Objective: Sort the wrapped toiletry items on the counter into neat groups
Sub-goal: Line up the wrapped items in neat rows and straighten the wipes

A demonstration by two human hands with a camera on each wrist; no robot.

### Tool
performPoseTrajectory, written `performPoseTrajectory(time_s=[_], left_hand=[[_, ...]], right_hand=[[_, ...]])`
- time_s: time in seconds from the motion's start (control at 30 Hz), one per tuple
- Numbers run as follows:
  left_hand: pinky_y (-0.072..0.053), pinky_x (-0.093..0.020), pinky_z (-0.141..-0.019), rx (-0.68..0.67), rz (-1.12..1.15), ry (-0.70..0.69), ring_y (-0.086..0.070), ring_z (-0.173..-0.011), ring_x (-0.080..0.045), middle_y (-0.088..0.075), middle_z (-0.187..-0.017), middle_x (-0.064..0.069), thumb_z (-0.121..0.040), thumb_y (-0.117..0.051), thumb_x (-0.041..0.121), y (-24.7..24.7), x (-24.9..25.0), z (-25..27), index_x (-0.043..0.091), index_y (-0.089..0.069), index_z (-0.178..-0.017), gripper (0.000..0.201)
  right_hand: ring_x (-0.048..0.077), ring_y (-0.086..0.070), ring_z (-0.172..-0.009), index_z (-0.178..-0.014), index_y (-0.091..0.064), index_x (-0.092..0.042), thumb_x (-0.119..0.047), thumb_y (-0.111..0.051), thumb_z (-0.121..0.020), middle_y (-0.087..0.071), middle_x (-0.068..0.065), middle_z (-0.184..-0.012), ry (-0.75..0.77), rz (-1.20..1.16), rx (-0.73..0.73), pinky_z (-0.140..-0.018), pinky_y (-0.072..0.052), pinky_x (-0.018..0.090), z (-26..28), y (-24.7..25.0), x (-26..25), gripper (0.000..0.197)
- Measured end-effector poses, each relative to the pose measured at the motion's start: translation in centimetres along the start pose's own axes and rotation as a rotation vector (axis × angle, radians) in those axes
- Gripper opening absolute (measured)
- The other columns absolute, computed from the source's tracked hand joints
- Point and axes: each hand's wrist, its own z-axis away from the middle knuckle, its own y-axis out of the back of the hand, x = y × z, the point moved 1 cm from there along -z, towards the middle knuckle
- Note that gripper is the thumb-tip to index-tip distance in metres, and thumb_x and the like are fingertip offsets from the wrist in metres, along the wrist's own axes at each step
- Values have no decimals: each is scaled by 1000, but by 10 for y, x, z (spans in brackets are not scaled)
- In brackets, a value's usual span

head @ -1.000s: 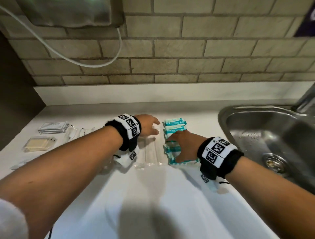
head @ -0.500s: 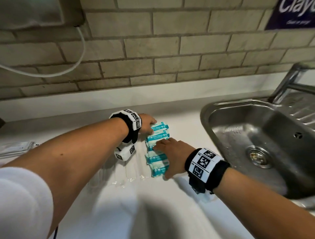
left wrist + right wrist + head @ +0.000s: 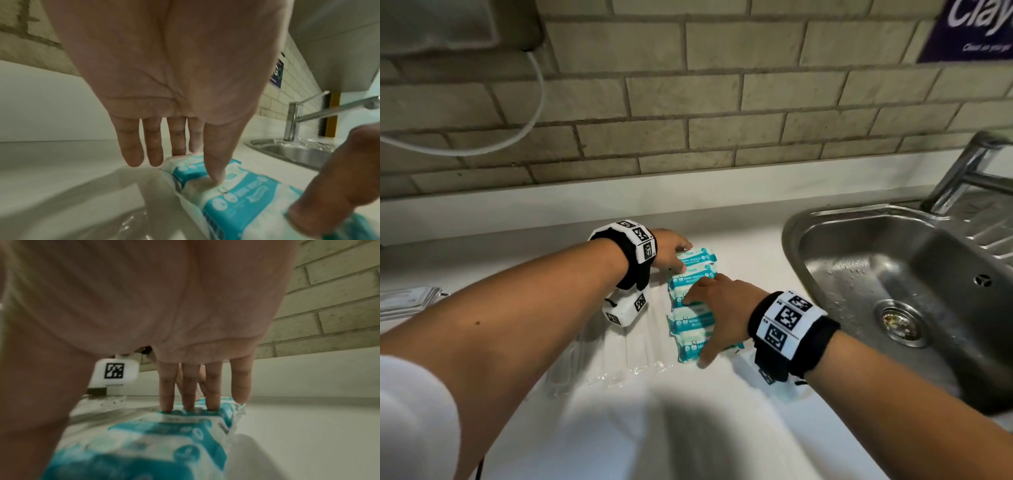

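Observation:
Several teal-and-white mini wipes packs (image 3: 693, 301) lie in a row running front to back on the white counter (image 3: 739, 260). My left hand (image 3: 671, 248) is at the far end of the row, fingers straight, thumb pressing on a pack (image 3: 205, 181). My right hand (image 3: 717, 308) lies flat over the near half of the row. Its straight fingertips (image 3: 190, 402) press down on a pack (image 3: 164, 434). Left of the row lie clear plastic-wrapped items (image 3: 633, 349), hard to make out.
A steel sink (image 3: 893, 284) with a tap (image 3: 962, 171) is sunk into the counter on the right. A brick wall (image 3: 688, 102) backs the counter. A stack of flat sachets (image 3: 407, 301) sits at the far left edge.
The head view has swung to the right toward the sink. Both hands stay on the row of wipes packs; the left hand has slid right to touch the row's far end.

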Motion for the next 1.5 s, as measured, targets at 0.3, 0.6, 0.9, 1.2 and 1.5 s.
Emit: performPoseTrajectory(time_s=[0.3,0.6,0.9,1.2,1.5], left_hand=[[-59,-35,-59,168,629,334,-66,-66,-32,-66,-91,-20,-96,-39,-1,-10,-20,20,2,-56,-95,18],[-44,-22,-45,100,799,361,-51,-40,-19,-60,-71,-19,-88,-62,3,-27,-3,37,11,-51,-73,20],[-54,-29,-50,133,893,389,-60,-50,-22,-70,-101,-25,-84,-67,-2,-28,1,36,7,-55,-98,20],[-53,-35,-68,128,1063,371,-60,-59,-26,-69,-103,-24,-81,-67,-8,-35,-5,30,16,-51,-133,59],[-53,-34,-58,109,991,339,-58,-55,-23,-67,-80,-18,-87,-66,2,-28,-3,49,17,-46,-120,41]], right_hand=[[28,-47,-128,-146,-36,-10,-33,-58,-93,-43,13,-145,-303,-285,187,-104,-39,33,-50,32,32,61],[27,-47,-125,-134,-54,-10,-32,-65,-87,-50,13,-137,-377,-167,92,-104,-43,36,-66,30,26,52],[23,-49,-123,-131,-58,-11,-26,-69,-84,-55,10,-132,-362,-140,102,-103,-45,36,-61,30,25,50],[23,-46,-125,-132,-57,-12,-28,-63,-90,-52,10,-133,-336,-87,102,-104,-42,32,-60,32,21,45],[26,-49,-123,-144,-41,-15,-34,-58,-93,-42,10,-139,-321,-122,67,-100,-41,35,-46,27,18,57]])
